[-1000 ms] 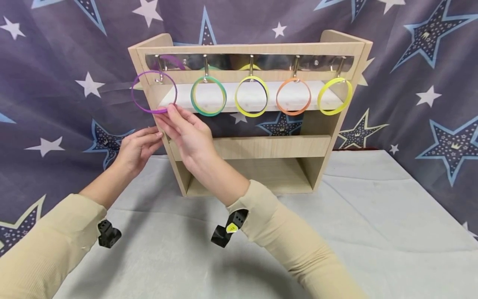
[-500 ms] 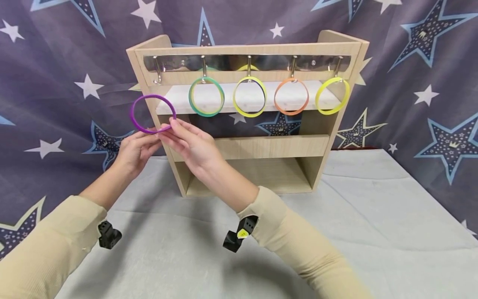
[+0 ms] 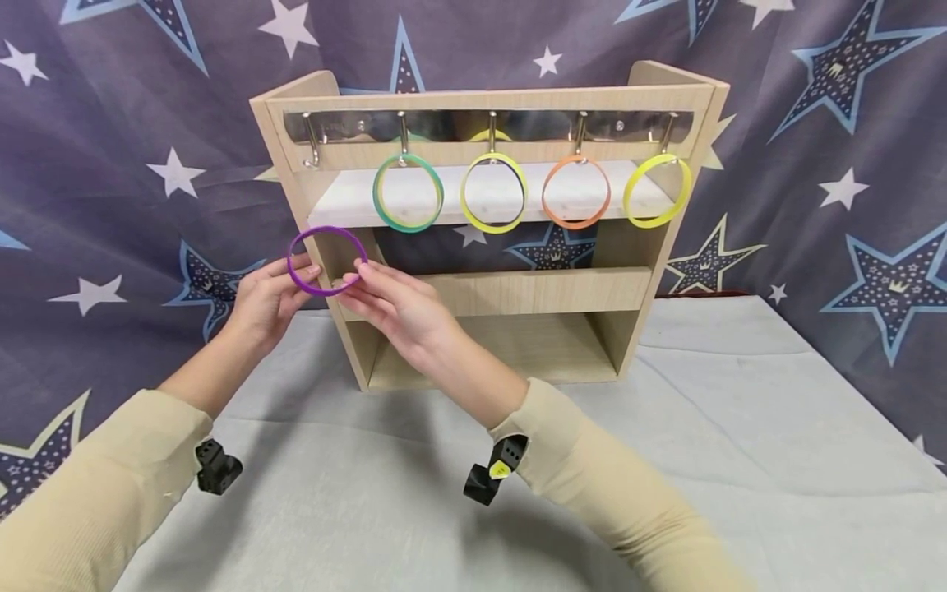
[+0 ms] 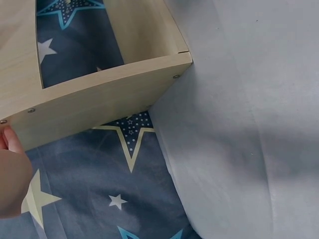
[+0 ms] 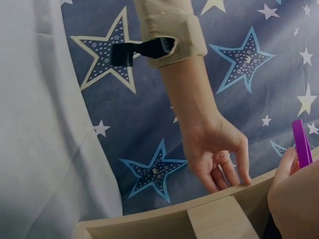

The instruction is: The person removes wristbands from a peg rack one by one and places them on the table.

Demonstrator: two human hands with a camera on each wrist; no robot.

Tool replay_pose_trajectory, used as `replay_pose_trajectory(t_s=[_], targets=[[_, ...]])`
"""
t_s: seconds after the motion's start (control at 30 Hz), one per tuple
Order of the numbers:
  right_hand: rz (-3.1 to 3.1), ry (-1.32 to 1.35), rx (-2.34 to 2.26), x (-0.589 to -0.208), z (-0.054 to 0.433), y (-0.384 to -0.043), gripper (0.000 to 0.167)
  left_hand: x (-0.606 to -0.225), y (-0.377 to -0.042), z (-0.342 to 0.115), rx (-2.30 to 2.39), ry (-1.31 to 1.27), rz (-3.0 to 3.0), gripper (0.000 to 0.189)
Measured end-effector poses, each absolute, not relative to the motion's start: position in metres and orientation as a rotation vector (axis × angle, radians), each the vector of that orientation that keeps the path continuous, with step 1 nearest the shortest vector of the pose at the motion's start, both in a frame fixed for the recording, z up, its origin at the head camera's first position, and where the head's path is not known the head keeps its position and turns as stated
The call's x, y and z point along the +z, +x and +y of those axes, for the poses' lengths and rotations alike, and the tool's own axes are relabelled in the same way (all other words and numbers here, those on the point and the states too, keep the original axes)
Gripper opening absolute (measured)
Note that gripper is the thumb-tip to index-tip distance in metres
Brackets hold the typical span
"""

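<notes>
My right hand (image 3: 403, 308) pinches a thin purple wristband (image 3: 314, 291) between thumb and fingers at its lower right, in front of the left side of a wooden shelf unit (image 3: 540, 292). The purple band (image 5: 302, 144) shows edge-on in the right wrist view. My left hand (image 3: 268, 300) touches the unit's left side panel, fingertips near its front edge, partly behind the wristband in the head view. Along the metal hook rail (image 3: 444, 123), the leftmost hook (image 3: 312, 144) is bare. A green wristband (image 3: 379, 197), an orange one (image 3: 577, 225) and yellow ones (image 3: 494, 228) hang from the others.
The shelf unit stands on a grey cloth-covered table (image 3: 740, 427), against a dark star-patterned curtain (image 3: 784, 197). A white shelf board (image 3: 348, 197) lies behind the hanging bands. A black wrist camera sits on each sleeve.
The purple wristband has come off the leftmost hook and moved down, then slightly right, in my right hand. My left hand has stayed at the side panel.
</notes>
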State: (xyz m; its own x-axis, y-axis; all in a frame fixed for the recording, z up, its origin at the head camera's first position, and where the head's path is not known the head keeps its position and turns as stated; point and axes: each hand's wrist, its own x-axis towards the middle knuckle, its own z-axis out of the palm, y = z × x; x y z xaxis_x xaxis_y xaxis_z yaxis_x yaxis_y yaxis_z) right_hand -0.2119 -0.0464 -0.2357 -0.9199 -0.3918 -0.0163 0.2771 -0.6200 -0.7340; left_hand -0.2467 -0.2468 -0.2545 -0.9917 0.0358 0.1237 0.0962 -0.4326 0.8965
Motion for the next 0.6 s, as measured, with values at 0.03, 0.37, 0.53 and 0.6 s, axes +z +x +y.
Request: replay_pose_trajectory(t_s=[0.03, 0.37, 0.53, 0.6], targets=[[1.123, -0.2, -2.521, -0.237, -0.046, -0.212, 0.015, -0.255, -0.247, -0.247, -2.612, -0.201, -1.655, 0.015], [1.191, -0.186, -2.464, -0.256, -0.041, -0.213, 0.036, -0.259, -0.249, -0.243, -2.496, -0.32, -1.664, 0.022], [1.191, -0.145, -2.463, -0.265, -0.039, -0.213, 0.019, -0.26, -0.248, -0.242, -2.357, -0.33, -1.754, 0.021], [1.197, -0.128, -2.459, -0.268, -0.038, -0.213, 0.017, -0.261, -0.248, -0.242, -2.336, -0.319, -1.768, 0.018]])
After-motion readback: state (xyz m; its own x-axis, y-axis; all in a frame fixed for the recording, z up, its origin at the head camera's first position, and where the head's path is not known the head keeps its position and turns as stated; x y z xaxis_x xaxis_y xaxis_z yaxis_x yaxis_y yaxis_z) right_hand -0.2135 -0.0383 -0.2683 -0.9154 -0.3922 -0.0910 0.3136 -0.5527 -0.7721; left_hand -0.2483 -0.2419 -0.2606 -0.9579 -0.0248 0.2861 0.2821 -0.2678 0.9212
